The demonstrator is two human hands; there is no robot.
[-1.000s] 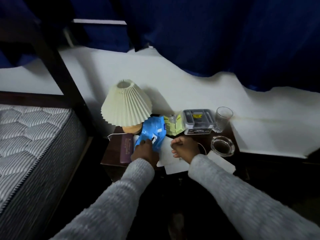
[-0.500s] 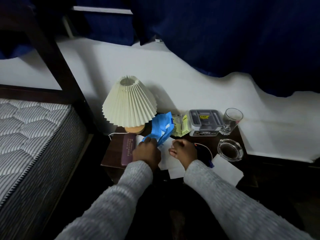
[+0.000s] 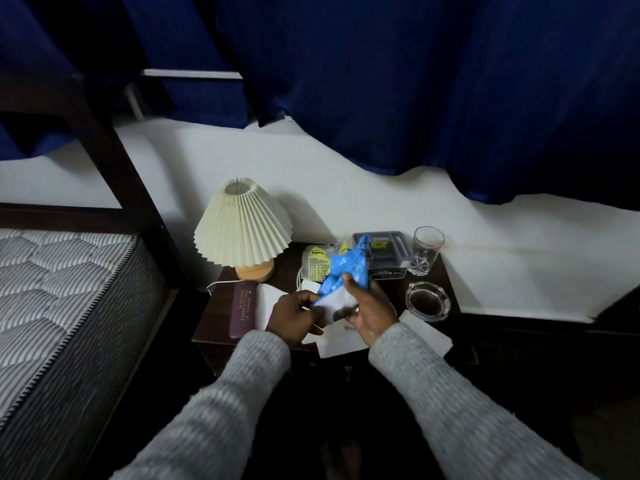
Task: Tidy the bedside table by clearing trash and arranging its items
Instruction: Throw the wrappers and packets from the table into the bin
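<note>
Over one bedside table, two hands, left hand and right hand, pinch one blue wrapper.

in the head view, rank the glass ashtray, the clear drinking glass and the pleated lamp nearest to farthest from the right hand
From the right hand, which grips the blue plastic wrapper:
1. Round clear glass ashtray, just to its right.
2. Clear drinking glass, at the back right corner.
3. Cream pleated-shade lamp, at the far left.
</note>
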